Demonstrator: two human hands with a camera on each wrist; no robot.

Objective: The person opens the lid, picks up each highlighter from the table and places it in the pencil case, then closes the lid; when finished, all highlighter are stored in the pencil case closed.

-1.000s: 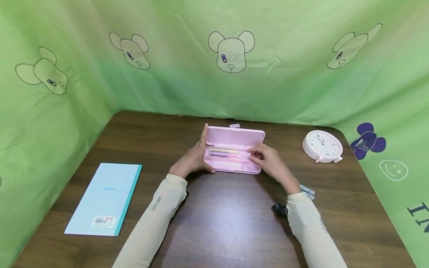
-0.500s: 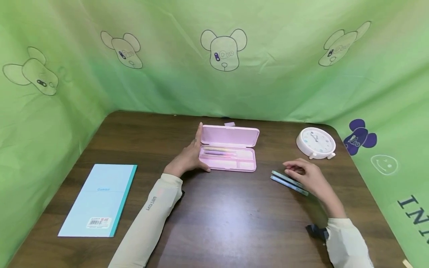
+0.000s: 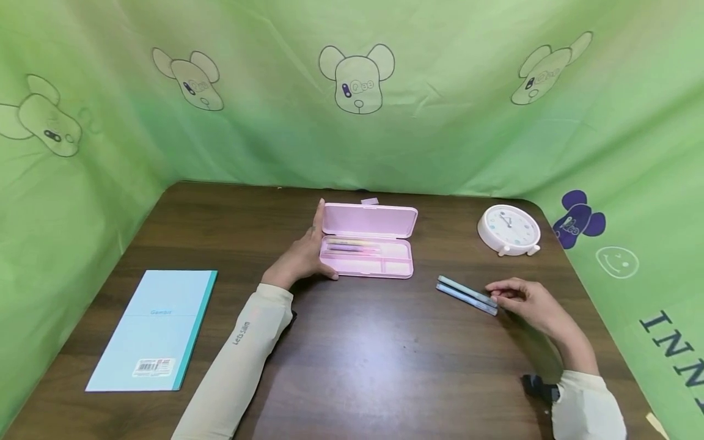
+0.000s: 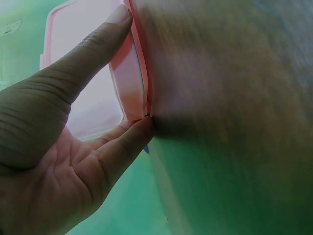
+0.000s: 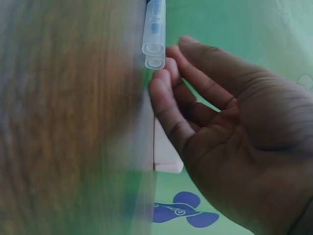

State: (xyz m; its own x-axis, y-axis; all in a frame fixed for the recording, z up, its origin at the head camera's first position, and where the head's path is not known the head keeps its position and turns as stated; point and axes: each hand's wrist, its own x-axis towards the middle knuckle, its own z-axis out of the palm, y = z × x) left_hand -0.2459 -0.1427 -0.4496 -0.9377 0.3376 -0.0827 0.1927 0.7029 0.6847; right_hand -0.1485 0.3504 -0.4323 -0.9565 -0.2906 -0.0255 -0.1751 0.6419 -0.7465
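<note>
A pink pencil case [image 3: 367, 265] stands with its lid [image 3: 370, 221] raised, and several slim pens [image 3: 349, 245] lie in its back left compartment. My left hand [image 3: 301, 259] holds the case's left end, thumb at the front corner and fingers by the lid; the left wrist view shows the thumb [image 4: 98, 44] and a fingertip on its edge. Two blue pens [image 3: 466, 294] with clear ends lie side by side on the table, right of the case. My right hand [image 3: 530, 302] is at their right end, fingers bent and parted from the thumb, nothing visibly held between them.
A round white clock [image 3: 509, 230] lies face up at the back right. On the left is a light blue notebook [image 3: 159, 324]. A small pink piece [image 3: 370, 201] sits behind the case, near the green curtain [image 3: 264, 122] around the brown table [image 3: 352, 379].
My right hand has left the pencil case and moved right to the far end of the two blue pens. My left hand stays on the case. The head view has shifted slightly.
</note>
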